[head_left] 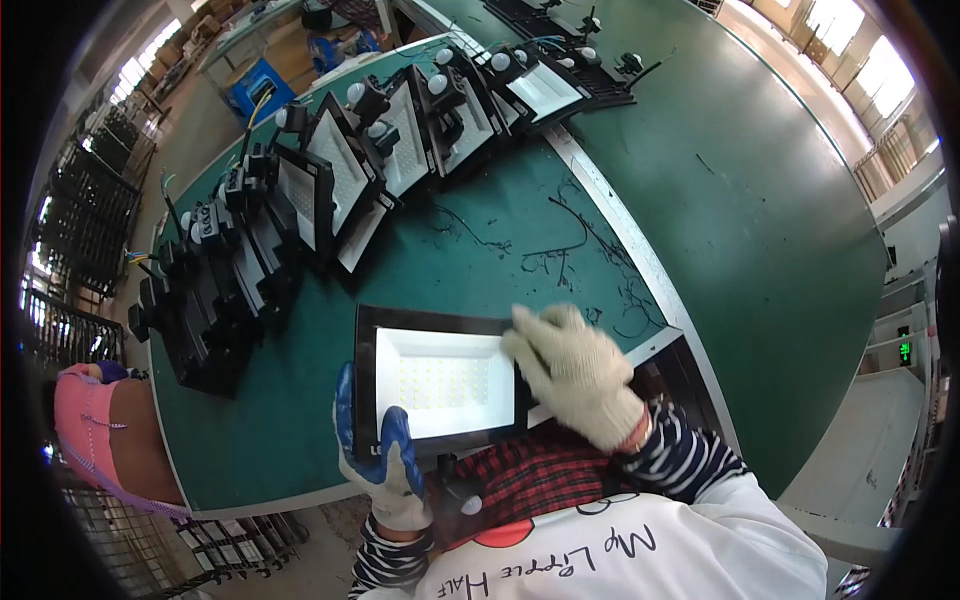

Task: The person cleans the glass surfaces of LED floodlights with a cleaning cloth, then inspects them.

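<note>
A person's gloved hands framed a black-rimmed floodlight [445,385] at the near edge of a green worktable [300,430]. The lamp lay directly between the hands, its long axis running roughly left to right and its white panel of small LEDs facing up toward the wearer. The left hand [385,465], in a glove with blue-coated fingers, was closed around the lower left corner, thumb over the front rim. The right hand [575,375], in a cream knit glove, met the opposite side near the upper right corner, fingers bent and slightly blurred; whether it gripped the rim or merely touched it could not be told. Of the 2, the right hand was nearer the far edge, the left nearer the wearer's body. Whether the housing rested on the tabletop or was held clear of it could not be seen.

Beyond the lamp, dark wire scraps [560,240] lay scattered beside a pale metal strip [620,225]. More floodlights [405,140] leaned in a curved row across the table's far left, well apart from the hands. At far left, 1 other person [85,420] in pink appeared beside the table.
</note>
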`<state>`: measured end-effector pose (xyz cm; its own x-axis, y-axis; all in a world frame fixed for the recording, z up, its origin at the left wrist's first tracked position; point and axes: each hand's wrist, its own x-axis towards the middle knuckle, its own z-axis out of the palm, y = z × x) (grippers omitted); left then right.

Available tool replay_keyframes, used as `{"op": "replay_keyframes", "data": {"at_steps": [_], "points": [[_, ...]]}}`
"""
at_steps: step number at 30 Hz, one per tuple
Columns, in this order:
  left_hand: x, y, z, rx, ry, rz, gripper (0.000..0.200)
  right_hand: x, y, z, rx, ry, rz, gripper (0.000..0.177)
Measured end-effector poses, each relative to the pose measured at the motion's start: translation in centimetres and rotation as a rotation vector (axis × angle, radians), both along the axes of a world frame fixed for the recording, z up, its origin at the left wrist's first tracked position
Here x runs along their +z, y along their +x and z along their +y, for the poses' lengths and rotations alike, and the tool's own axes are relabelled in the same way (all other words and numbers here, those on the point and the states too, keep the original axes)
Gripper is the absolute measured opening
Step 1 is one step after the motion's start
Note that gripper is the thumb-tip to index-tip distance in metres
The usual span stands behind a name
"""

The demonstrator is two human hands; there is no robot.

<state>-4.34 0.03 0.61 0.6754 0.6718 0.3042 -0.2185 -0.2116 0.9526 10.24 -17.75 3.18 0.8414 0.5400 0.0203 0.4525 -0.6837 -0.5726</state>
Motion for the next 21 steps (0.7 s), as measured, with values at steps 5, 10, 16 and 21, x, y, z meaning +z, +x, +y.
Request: {"op": "replay_keyframes", "data": {"at_steps": [5, 10, 16, 21], "points": [[1.0, 0.6, -0.4, -0.018, -0.11, -0.017, 0.068, 2.1, -3.0, 0.4, 0.092, -0.048, 0.002, 0.037], [1.0, 0.3, -0.4, -0.063, -0.108, -0.067, 0.066, 2.1, 0.1, 1.5, 0.098, -0.011, 0.05, 0.039], [-1.7, 0.1, 0.5, 0.17, -0.24, 0.043, 0.046, 2.7, -3.9, -0.1, 0.536, 0.278, 0.025, 0.057], [0.2, 0.1, 2.6, -0.104, -0.519, 0.148, 0.04, 5.2, -3.2, -0.1, 0.61, -0.18, -0.352, 0.071]]}}
